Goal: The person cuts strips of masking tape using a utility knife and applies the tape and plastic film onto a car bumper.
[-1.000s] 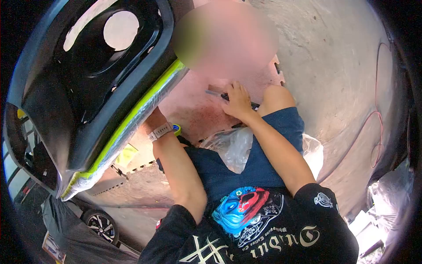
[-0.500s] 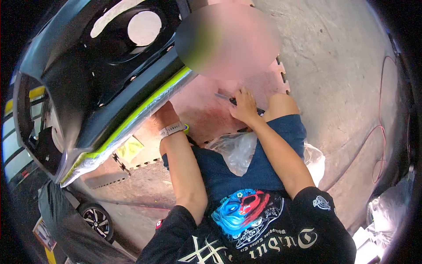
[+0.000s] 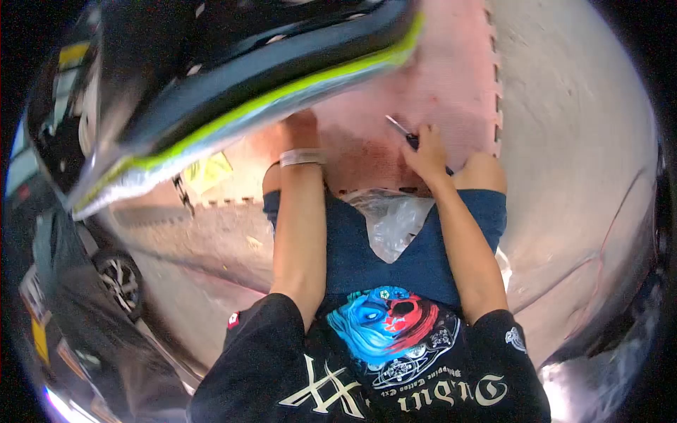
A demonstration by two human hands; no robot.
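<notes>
A black car door (image 3: 233,92) with a lime-green strip (image 3: 282,99) and shiny film along its lower edge fills the upper left of the head view. My left hand (image 3: 300,128), with a pale band at the wrist, reaches up to the underside of that edge. The door and blur hide its fingers, so its grip cannot be made out. Over the pink mat, my right hand (image 3: 427,152) is closed around a thin tool with a dark handle and a straight silver tip (image 3: 399,127). The tip points up and left, apart from the door.
Pink interlocking foam mat (image 3: 451,77) covers the floor under the door, beside grey concrete (image 3: 564,120). Clear plastic (image 3: 395,222) lies between my legs. A yellow sheet (image 3: 209,173) is at left, and a car wheel (image 3: 120,282) stands farther back. A thin hose (image 3: 599,261) runs at right.
My view has shifted, so the door edge reaches farther right. The silver tip now points more upward in my right hand. My left hand stays by the door's lower edge.
</notes>
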